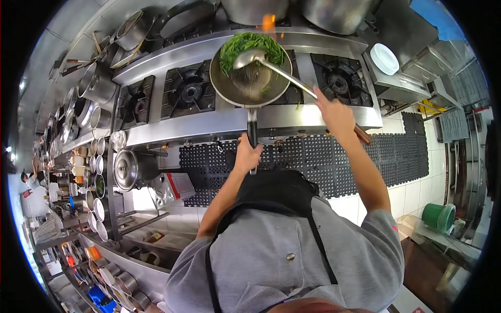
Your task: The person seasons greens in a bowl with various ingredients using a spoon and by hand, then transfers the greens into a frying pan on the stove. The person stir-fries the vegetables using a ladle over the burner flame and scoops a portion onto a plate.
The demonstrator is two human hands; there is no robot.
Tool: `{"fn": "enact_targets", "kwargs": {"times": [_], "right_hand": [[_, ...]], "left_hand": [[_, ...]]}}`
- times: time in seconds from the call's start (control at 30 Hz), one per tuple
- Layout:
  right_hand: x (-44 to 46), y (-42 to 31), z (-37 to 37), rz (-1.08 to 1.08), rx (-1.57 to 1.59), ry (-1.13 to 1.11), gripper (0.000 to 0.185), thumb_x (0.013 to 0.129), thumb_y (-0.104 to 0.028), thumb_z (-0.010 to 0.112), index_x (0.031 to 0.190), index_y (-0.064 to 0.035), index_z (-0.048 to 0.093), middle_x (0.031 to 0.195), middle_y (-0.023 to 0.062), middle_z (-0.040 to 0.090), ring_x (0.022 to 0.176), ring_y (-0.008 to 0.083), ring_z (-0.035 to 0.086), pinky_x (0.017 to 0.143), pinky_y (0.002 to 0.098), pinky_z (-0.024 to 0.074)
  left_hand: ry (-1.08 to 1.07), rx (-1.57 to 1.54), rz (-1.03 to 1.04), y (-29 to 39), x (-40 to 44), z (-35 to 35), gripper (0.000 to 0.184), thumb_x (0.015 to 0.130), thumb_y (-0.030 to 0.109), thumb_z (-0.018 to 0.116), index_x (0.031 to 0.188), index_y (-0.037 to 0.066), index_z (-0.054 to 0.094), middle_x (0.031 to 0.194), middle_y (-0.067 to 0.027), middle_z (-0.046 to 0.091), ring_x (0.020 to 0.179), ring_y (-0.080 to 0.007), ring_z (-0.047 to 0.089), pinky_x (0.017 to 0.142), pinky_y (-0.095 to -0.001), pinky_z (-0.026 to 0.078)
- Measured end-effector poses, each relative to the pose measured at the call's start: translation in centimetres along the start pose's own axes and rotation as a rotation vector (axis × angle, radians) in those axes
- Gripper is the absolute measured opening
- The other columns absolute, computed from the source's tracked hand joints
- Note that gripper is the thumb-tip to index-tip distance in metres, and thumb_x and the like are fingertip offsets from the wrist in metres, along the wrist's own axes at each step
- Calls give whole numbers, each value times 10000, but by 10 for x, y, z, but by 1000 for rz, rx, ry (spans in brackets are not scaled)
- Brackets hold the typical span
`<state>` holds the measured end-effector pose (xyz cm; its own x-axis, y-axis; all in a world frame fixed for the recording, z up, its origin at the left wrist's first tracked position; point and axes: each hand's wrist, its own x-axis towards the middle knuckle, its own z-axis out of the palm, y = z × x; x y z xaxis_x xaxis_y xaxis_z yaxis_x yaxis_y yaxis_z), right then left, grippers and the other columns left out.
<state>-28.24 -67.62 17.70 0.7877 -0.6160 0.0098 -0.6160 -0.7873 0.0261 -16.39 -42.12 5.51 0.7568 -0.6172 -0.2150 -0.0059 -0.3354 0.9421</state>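
- Heaping beyond both hands' fingers, slender strips of bright green vegetable (245, 41) are lying in the far half of a round, deep metal pan (229, 87), over a burner.
- Looking limp and glossy, the strips are apparently well into heating; how cooked they are, and how much is left to do, cannot be told.
- Spreading nearer the fingers, the pan's floor is showing a brownish, wet-looking patch, with a few loose shreds at its edge.
- Resting against the greens, the rounded bowl of a long steel ladle (292, 79) is reaching up and left from the right fingers.
- Gripping the ladle's metal shaft, the right hand (336, 117) is keeping its fingers closed; a smooth brown wooden end (362, 134) is projecting behind them.
- Closing around the pan's straight black handle (252, 134), the fingers of the left hand (249, 155) are sitting on the body side of the pan.
- Rising beyond the pan, farther from both hands' fingers, an orange flame (268, 23) is flickering before big, dull metal pots (334, 15).
- Flanking the pan, black cast grates (190, 93) are breaking up the stove's shiny steel surface (198, 125).
- Lying below the fingers, a black, perforated mat (334, 156) is covering pale tiles.
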Motion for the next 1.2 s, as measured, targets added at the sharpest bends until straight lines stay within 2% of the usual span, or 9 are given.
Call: {"fn": "enact_targets", "kwargs": {"times": [0.17,0.33,0.47,0.5,0.67,0.8,1.0,1.1,1.2], "right_hand": [[-67,40,27,-79,136,-33,441,961,-396,601,1395,-349,536,788,192,684,697,433,669,649,528,533],[-76,30,40,91,501,-10,421,971,-373,597,1379,-271,572,853,239,693,763,467,659,671,544,516],[-42,-14,104,74,386,64,451,980,-383,579,1414,-267,544,785,242,674,780,454,666,681,533,516],[-50,-7,103,75,382,54,451,980,-383,579,1414,-267,544,785,242,674,780,454,666,681,533,516],[-52,85,110,-75,334,-103,447,986,-422,549,1424,-346,511,771,263,669,773,491,656,716,582,514],[-26,31,92,-27,158,-17,458,978,-384,571,1428,-329,508,747,229,675,713,464,663,664,569,518],[-59,33,92,-144,643,-47,461,982,-400,559,1429,-301,509,733,239,667,709,478,659,673,569,520],[-47,27,117,-91,349,-40,450,980,-407,560,1415,-299,528,737,232,673,721,485,658,686,561,526],[-31,-28,81,153,198,-175,433,987,-359,571,1413,-283,541,964,243,694,872,451,663,780,499,528]], "left_hand": [[-100,-76,-132,7,8,-15,265,883,82,630,1060,-30,468,593,-44,527,442,-128,528,394,-299,449],[-95,9,-152,0,19,-7,367,856,108,658,1043,-111,429,634,-137,596,472,-194,611,405,-346,492],[-119,45,-145,-10,23,-2,399,856,121,677,1026,-107,396,649,-158,609,470,-205,622,396,-356,494],[-96,60,-187,-26,27,3,354,871,137,673,1061,-24,422,628,-71,544,463,-149,570,388,-318,465],[-75,-13,-253,-29,15,3,383,876,138,673,1096,-10,397,638,-57,539,448,-136,550,379,-301,455],[-64,-92,-203,-37,11,14,346,871,149,689,1002,-3,408,655,-115,596,464,-179,594,407,-338,483],[-92,-71,-260,-37,10,9,463,882,136,679,1225,-7,403,663,-46,547,462,-125,543,401,-289,453],[-84,-42,-248,-36,9,8,605,880,142,681,1374,-19,372,675,-47,559,473,-126,551,417,-286,462],[-73,-56,-249,-28,9,4,384,871,160,691,1084,-27,432,618,-104,592,472,-184,604,414,-335,484]]}}
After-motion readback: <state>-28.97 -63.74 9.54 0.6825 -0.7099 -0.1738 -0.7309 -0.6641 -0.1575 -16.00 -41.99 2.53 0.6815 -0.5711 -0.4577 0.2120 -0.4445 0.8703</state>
